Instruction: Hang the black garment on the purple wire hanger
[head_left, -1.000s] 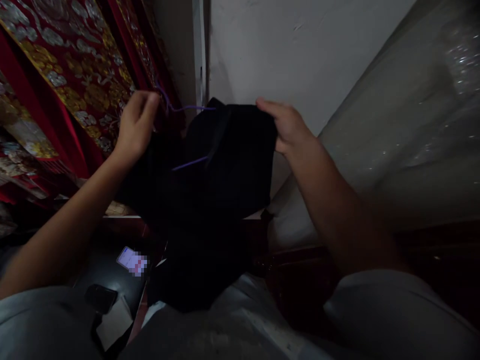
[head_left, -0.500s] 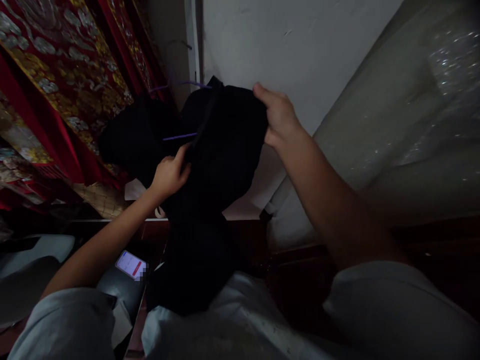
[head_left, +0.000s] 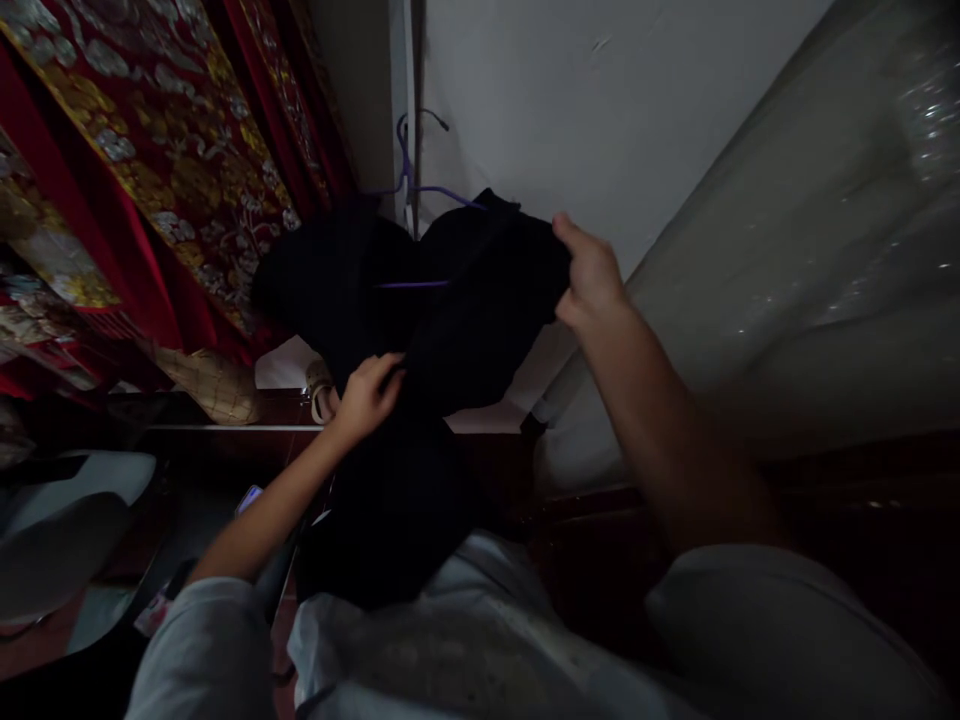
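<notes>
Between both hands: dark garment (head_left: pixel 487 310), spread on a purple hanger (head_left: pixel 442 191). Left hand (head_left: pixel 371 395) has the front edge low down, fingers curled as if pinching (exact grip gets lost in the black cloth). Right hand (head_left: pixel 592 270) grasps the outer end of what looks like a shoulder, thumb on top, fingers behind and out of sight. Neither hand is on the hanger.

Progress, my read: hanger is in. One arm runs under the cloth on the right-hand side, the other goes toward the half beyond the left hand, and the crossbar shows in the gap above that hand. So mounting looks mostly done. Not done: front edges stand apart, no fastening visible, and the hook is up beyond both hands with nothing visibly bearing it. Can't tell if the far half sits properly; no hand there, too dark.

Around: red embroidered cloth (head_left: pixel 176 175) off past the left hand, plastic-wrapped bulk (head_left: pixel 787 250) right of the right hand, pale wall (head_left: pixel 600 60) beyond.
</notes>
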